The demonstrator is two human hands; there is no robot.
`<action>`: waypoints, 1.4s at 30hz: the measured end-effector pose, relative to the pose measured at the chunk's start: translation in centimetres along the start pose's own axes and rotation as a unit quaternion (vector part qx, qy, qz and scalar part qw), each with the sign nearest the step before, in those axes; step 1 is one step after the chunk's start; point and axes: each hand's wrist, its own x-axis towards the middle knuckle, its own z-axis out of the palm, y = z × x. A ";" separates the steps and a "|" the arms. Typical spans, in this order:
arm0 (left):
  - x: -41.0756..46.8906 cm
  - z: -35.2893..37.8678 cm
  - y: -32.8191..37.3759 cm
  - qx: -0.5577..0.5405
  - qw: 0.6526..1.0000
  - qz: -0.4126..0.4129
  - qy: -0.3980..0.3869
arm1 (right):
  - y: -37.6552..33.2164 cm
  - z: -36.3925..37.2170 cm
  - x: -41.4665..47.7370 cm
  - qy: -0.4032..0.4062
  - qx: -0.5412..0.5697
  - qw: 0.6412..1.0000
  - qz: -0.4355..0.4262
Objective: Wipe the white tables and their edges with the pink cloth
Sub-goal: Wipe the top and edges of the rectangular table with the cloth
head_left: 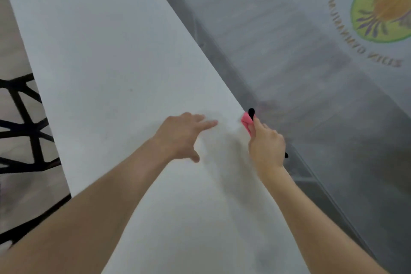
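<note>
While both bare forearms reach in from the 6 o'clock side, the scene reads as follows.

Table: a long white table (pixel 106 55) runs from 6 o'clock up toward 11 o'clock; its top is bare apart from the hands and a soft shadow beneath them.

Table edge: the right-hand long edge (pixel 200 46) slants from 12 o'clock down toward 5 o'clock, and the cloth sits on it.

Left hand: the left hand (pixel 182 135) lies palm down just above or on the tabletop near the middle of the view, fingers spread and pointing toward 2 o'clock, thumb splayed toward 5 o'clock; it holds nothing.

Right hand: the right hand (pixel 265 144) is at the table's right edge, at about 3 o'clock from the left hand and near it, curled closed around the pink cloth.

Pink cloth: the pink cloth (pixel 246 120) pokes out of the top of the right fist, folded small and pressed against the table's edge.

Black object: a slim black object (pixel 251 113) shows above the fist beside the cloth, and a black tip shows below the hand; what it is cannot be told.

Glass panel: a greyish, frosted panel (pixel 300 73) fills the 1 to 4 o'clock side, bearing a round green and orange emblem (pixel 382 4) with blurred lettering.

Black frame: black crossing bars (pixel 24 127) stand at 9 o'clock beside the table, over a pale floor.
</note>
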 end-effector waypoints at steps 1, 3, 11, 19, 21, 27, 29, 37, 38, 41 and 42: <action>0.6 -0.6 -1.6 0.002 0.999 -0.035 0.014 | 0.6 -0.4 -1.1 -0.011 0.015 1.000 0.011; 1.9 -1.2 -4.4 -0.001 0.993 -0.115 0.012 | -0.7 -1.2 0.0 -0.053 0.035 0.997 0.041; 4.6 -0.2 -7.1 -0.032 0.990 -0.139 -0.021 | -18.2 1.8 19.2 -0.080 0.031 0.996 -0.019; 4.7 0.2 -7.4 -0.011 0.991 -0.135 -0.008 | -7.6 0.9 8.9 -0.052 0.016 0.999 -0.006; 4.8 0.4 -7.5 -0.010 0.992 -0.129 -0.006 | -9.8 1.2 11.5 -0.051 0.022 0.998 -0.001; 4.9 0.3 -8.0 -0.013 0.993 -0.117 0.014 | -23.9 3.0 26.0 -0.065 0.104 0.992 -0.011; 4.9 0.3 -8.1 -0.014 0.993 -0.119 0.013 | -24.9 3.6 27.0 -0.080 0.090 0.993 -0.012; 6.1 -0.3 -8.1 -0.017 0.990 -0.137 -0.019 | -11.5 3.3 14.8 0.001 0.054 0.998 -0.042; 6.4 -0.5 -8.1 -0.018 0.989 -0.142 -0.024 | -12.2 3.2 15.5 0.000 0.058 0.998 -0.039; 6.6 -0.6 -7.9 -0.021 0.990 -0.139 -0.024 | -18.3 3.4 21.7 -0.014 0.092 0.995 -0.036; 6.5 -0.5 -7.9 -0.019 0.990 -0.136 -0.019 | -20.9 3.7 24.2 -0.028 0.123 0.991 -0.040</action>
